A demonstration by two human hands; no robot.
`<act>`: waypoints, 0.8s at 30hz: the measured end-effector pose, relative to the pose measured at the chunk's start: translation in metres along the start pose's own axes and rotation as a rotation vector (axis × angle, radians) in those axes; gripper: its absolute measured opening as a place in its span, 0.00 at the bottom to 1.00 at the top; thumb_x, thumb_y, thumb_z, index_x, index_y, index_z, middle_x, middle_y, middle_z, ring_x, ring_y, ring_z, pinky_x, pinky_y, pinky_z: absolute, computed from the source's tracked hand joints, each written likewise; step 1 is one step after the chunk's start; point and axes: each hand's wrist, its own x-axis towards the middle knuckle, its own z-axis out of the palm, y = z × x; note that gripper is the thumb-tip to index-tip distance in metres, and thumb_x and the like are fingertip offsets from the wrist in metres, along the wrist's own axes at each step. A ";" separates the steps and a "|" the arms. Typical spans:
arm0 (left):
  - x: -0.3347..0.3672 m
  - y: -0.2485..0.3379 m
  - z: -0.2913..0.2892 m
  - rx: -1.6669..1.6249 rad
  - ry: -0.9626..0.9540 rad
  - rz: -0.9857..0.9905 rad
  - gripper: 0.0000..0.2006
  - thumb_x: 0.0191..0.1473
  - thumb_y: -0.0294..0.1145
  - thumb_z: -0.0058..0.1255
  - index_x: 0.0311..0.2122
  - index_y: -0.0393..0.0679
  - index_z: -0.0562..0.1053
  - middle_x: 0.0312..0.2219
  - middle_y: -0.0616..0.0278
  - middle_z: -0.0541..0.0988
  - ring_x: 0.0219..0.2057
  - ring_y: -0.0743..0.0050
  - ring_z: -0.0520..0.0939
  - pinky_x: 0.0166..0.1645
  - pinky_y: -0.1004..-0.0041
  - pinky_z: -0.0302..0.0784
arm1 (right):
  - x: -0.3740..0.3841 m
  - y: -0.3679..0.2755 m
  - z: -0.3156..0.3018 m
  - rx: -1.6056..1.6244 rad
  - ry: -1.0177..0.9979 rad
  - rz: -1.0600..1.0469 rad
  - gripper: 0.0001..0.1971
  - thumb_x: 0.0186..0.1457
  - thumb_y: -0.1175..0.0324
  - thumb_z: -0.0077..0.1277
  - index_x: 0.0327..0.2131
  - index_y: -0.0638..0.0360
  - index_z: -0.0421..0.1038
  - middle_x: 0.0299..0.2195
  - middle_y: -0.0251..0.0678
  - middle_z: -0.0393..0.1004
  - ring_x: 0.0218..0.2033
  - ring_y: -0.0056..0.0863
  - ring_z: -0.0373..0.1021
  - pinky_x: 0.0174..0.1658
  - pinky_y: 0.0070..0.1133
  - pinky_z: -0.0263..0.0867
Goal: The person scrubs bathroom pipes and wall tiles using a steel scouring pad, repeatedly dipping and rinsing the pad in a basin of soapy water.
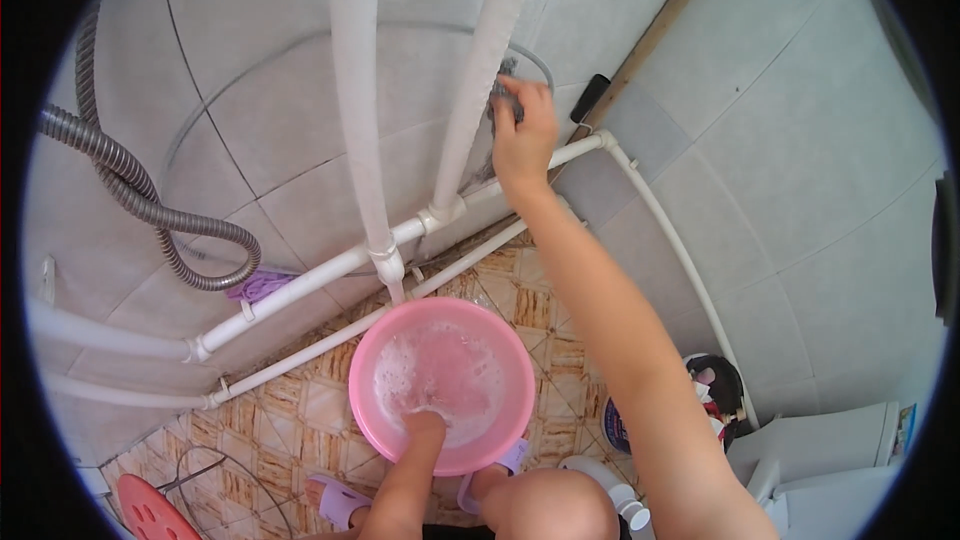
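On the tiled floor before me stands a round pink basin (518, 345) holding cloudy, soapy water (455, 365). My left hand (425, 427) dips into it near the basin's near side; the fingers are under the suds, so their pose is hidden. Stretched far forward, my right hand (527, 135) is at the wall beside a slanting white pipe (478, 90). Its fingers are closed around a grey, rough-textured wad (506, 85), partly hidden by the pipe and the fingers. Whether it is a rag or a scrubber I cannot make out.
White pipes (300, 290) run along the wall and corner. A metal shower hose (140, 205) hangs left, near a purple cloth (262, 285). A black handle (591, 98) leans in the corner. At right are a dark bucket (738, 380), white bottle (615, 495) and toilet (820, 450). Red stool (150, 510) lower left.
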 end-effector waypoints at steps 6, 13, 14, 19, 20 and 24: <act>0.000 -0.009 0.019 0.101 0.117 -0.085 0.37 0.44 0.57 0.50 0.59 0.54 0.59 0.63 0.65 0.48 0.63 0.58 0.47 0.61 0.48 0.44 | 0.083 -0.042 0.021 0.104 0.443 -0.056 0.08 0.47 0.75 0.48 0.34 0.60 0.72 0.31 0.42 0.71 0.33 0.40 0.68 0.39 0.30 0.63; -0.016 0.010 -0.017 -0.019 0.040 -0.041 0.35 0.48 0.52 0.48 0.61 0.53 0.55 0.63 0.63 0.46 0.63 0.60 0.49 0.60 0.53 0.51 | 0.024 0.011 -0.031 -0.360 -0.032 0.041 0.08 0.46 0.72 0.51 0.32 0.61 0.73 0.29 0.42 0.72 0.32 0.41 0.68 0.37 0.31 0.63; -0.017 0.006 -0.015 -0.023 0.038 -0.045 0.35 0.48 0.52 0.48 0.61 0.53 0.55 0.63 0.63 0.46 0.63 0.60 0.49 0.60 0.53 0.51 | 0.031 0.002 -0.025 -0.296 -0.009 -0.026 0.08 0.46 0.72 0.51 0.33 0.61 0.73 0.29 0.41 0.72 0.32 0.41 0.68 0.37 0.31 0.63; -0.011 -0.004 0.004 -0.133 0.213 -0.025 0.38 0.48 0.54 0.49 0.62 0.51 0.53 0.63 0.61 0.49 0.62 0.59 0.50 0.59 0.54 0.53 | 0.056 -0.036 0.003 -0.150 0.243 -0.133 0.10 0.47 0.68 0.51 0.34 0.61 0.74 0.31 0.43 0.75 0.35 0.42 0.71 0.39 0.30 0.65; -0.013 0.002 -0.002 -0.134 0.212 -0.021 0.38 0.48 0.54 0.49 0.62 0.51 0.53 0.63 0.61 0.49 0.62 0.59 0.50 0.59 0.54 0.53 | 0.049 -0.021 0.001 -0.153 0.242 -0.135 0.10 0.47 0.68 0.51 0.34 0.61 0.74 0.31 0.43 0.75 0.35 0.42 0.71 0.39 0.30 0.65; -0.015 0.002 0.000 -0.130 0.200 0.010 0.38 0.47 0.50 0.51 0.60 0.42 0.54 0.62 0.57 0.48 0.62 0.55 0.48 0.60 0.54 0.53 | 0.023 0.033 -0.027 -0.424 0.126 0.201 0.11 0.47 0.66 0.51 0.33 0.61 0.75 0.33 0.44 0.76 0.35 0.43 0.72 0.40 0.30 0.66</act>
